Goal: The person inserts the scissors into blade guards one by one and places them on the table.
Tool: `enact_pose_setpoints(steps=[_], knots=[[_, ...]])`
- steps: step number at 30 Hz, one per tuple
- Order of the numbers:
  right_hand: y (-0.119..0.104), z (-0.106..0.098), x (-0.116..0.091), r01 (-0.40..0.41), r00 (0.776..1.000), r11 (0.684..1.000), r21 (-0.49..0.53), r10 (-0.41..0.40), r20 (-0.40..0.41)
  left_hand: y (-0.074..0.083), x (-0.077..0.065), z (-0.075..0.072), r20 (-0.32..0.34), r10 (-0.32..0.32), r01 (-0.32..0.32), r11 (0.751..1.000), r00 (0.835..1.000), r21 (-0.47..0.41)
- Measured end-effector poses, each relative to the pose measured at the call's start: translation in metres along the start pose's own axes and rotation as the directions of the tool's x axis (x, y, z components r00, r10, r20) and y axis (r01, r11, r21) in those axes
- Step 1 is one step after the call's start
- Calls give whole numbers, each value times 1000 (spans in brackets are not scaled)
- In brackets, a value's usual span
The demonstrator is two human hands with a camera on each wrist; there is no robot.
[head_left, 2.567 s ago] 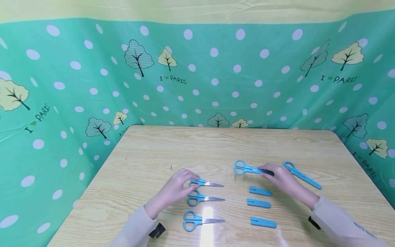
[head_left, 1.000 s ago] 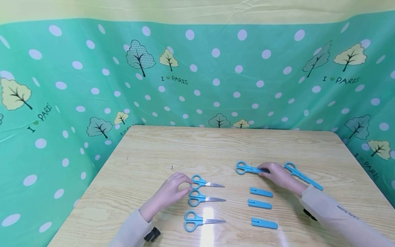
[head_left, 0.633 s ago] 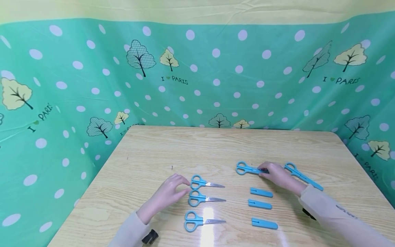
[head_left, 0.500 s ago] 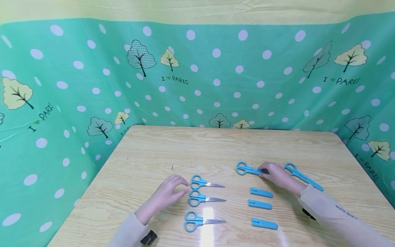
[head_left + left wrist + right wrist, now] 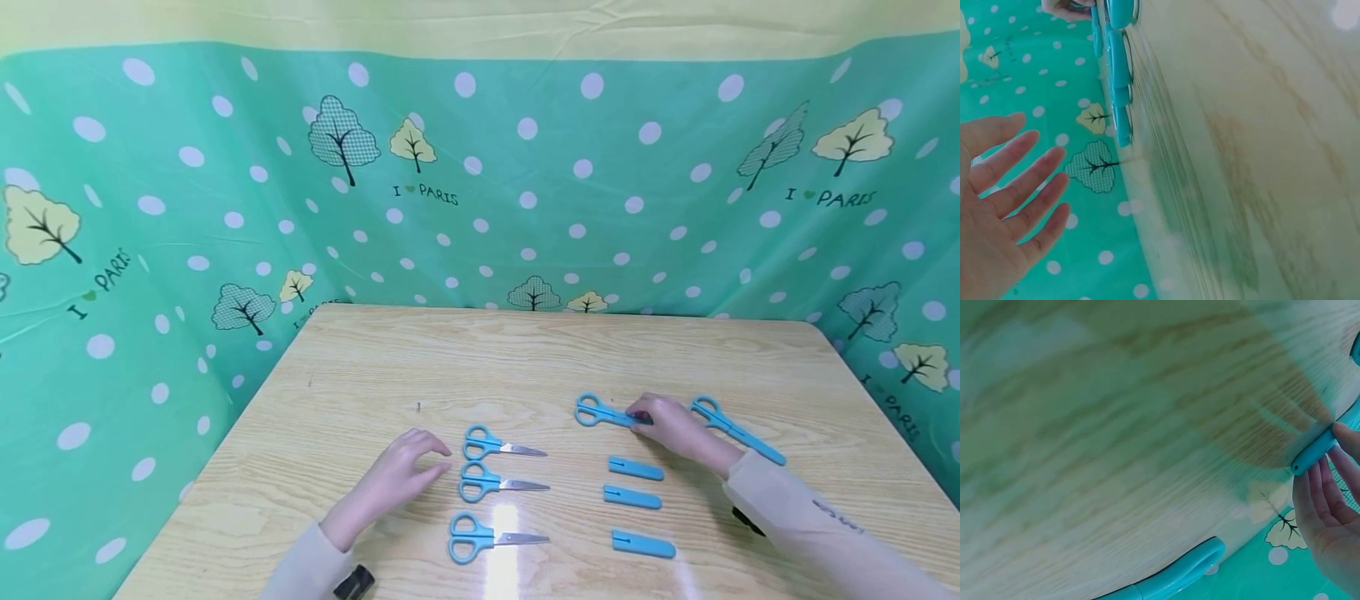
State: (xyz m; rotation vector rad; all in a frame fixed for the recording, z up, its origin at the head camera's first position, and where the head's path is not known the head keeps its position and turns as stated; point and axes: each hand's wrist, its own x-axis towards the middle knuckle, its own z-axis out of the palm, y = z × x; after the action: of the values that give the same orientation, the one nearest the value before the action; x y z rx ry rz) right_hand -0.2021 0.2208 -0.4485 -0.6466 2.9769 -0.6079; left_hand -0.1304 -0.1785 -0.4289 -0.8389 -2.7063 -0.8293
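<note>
My right hand (image 5: 671, 423) pinches the blue blade cover (image 5: 1315, 453) on a pair of blue-handled scissors (image 5: 592, 410), whose finger loops point left. Over the table's left side, my left hand (image 5: 393, 475) holds nothing; its fingers are spread and relaxed in the left wrist view. Just right of its fingertips lie the nearest bare scissors (image 5: 474, 442) and a second bare pair (image 5: 471, 481), with a third pair (image 5: 465, 537) closer to the front edge. All three have their metal blades pointing right.
Three loose blue blade covers lie in a column: the top one (image 5: 635, 467), the middle one (image 5: 632, 497) and the front one (image 5: 643, 544). Beyond my right hand, covered scissors (image 5: 738, 429) lie slanted on the wooden table (image 5: 375, 358). A green dotted cloth (image 5: 480, 208) hangs behind.
My left hand has let go of the top bare scissors and drawn back to the left. My right hand has kept its pinch on the covered scissors, shifting only slightly.
</note>
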Motion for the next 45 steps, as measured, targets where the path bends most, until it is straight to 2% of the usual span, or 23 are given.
enact_pose_setpoints(steps=[7, 13, 22, 37, 45], knots=[[1, 0, -1, -5, 1000, 1000, 18, 5, -3, -1, 0, 1, 8, -3, 4, 1000, 1000, -7], [-2, -4, -5, -14, 1000, 998, 58, 15, -12, -1, 5, 1, 53, -47, 49, 998, 997, -34], [-15, -10, -16, 62, 997, 997, 40, -60, -48, -1, 19, 3, 49, -10, 11, 1000, 999, -21], [-30, -10, -30, 14, 1000, 993, 121, -16, 20, -1, 41, 14, 139, -62, 69, 997, 988, -45], [-31, -8, -36, 53, 998, 992, 116, -56, 19, -4, 49, 21, 174, -91, 99, 994, 980, -38]])
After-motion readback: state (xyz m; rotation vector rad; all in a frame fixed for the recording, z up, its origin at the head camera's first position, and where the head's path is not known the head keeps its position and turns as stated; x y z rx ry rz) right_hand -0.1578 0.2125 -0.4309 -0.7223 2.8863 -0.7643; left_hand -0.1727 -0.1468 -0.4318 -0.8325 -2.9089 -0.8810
